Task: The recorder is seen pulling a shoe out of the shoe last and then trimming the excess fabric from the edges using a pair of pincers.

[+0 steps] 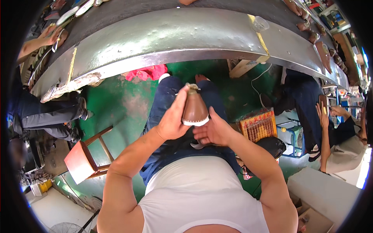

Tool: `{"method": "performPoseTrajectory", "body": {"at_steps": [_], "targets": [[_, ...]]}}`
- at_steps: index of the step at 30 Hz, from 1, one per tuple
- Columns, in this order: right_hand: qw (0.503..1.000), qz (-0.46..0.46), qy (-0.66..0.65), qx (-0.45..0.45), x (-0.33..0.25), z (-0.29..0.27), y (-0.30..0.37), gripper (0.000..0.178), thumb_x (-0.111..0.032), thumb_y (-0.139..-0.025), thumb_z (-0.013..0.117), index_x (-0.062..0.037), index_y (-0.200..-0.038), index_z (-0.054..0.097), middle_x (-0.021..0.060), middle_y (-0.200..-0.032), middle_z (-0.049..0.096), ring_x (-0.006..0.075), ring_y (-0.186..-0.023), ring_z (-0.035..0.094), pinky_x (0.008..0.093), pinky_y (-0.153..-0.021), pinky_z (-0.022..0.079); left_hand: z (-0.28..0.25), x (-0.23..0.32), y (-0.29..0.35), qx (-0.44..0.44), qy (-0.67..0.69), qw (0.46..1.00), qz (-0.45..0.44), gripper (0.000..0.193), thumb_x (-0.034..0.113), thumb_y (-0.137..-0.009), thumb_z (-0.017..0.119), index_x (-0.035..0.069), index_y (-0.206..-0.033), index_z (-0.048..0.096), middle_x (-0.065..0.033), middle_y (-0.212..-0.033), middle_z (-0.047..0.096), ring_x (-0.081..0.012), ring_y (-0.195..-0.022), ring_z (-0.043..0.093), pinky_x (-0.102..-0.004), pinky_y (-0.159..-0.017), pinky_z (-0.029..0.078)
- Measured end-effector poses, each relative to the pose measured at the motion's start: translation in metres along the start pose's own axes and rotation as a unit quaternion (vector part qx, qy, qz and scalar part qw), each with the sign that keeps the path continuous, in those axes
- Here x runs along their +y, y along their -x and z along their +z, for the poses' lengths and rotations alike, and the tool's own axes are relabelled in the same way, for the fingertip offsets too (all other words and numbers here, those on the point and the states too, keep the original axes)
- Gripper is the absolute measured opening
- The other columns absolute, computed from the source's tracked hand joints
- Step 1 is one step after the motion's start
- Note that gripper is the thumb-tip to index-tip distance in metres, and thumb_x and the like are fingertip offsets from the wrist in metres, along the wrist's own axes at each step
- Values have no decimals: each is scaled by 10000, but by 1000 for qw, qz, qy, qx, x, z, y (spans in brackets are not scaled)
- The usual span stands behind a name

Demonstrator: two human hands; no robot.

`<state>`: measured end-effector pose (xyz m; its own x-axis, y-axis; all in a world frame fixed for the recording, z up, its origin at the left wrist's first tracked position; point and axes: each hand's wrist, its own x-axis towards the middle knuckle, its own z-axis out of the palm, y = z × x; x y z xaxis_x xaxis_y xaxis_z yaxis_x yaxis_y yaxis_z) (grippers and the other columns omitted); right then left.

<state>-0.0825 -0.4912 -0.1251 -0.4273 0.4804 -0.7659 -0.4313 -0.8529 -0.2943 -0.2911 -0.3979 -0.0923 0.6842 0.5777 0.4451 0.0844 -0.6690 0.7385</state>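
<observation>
Above my lap, a brown leather shoe upper (194, 106), apparently stretched over a last, is held with a white zigzag-edged rim toward me. My left hand (173, 119) grips it along its left side, fingers wrapped behind. Beside its right lower edge is my right hand (216, 130), thumb raised close to the leather and fingers apart, apparently not gripping it. Whether the thumb touches it is hard to tell. Below those fingers shows a curved metal tool (197, 146) against my dark trousers; its other end is hidden.
A metal-edged workbench (163, 35) curves across the front, with a clear cup (260, 24) and brown shoe parts (323, 56) on it. A wooden stool (83, 161) stands left, a beaded seat pad (258, 126) right. Red cloth (147, 72) lies under the bench. Co-workers sit at both sides.
</observation>
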Motion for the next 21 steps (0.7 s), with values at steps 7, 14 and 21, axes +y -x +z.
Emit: {"method": "performPoseTrajectory", "body": {"at_steps": [7,14,21], "targets": [[983,-47,-174,-43,-1,10,-26,451,-483,-1049,358,-142,-1245,579,32,-1169,655,191,-1031,666,362,-824,585,16,3,34,-147,86,970,-171,1020,248,-905,663,3,-1548,-90,-245,-1618,15,-406,-1501,43,-464,-1204,107],[993,-56,-35,97,9,38,-26,445,-497,-1052,339,-120,-1114,567,37,-906,627,143,-627,586,287,-447,437,50,24,1,258,478,674,-501,767,611,-1012,318,120,-1577,155,-67,-1603,249,-224,-1426,323,-379,-1156,305],[982,-48,-5,184,13,51,-14,484,-496,-1055,283,-86,-1019,537,26,-721,474,133,-523,411,262,-395,261,68,3,27,238,478,733,-421,708,496,-1046,371,71,-1571,157,-117,-1540,338,-227,-1369,385,-331,-1136,311]]}}
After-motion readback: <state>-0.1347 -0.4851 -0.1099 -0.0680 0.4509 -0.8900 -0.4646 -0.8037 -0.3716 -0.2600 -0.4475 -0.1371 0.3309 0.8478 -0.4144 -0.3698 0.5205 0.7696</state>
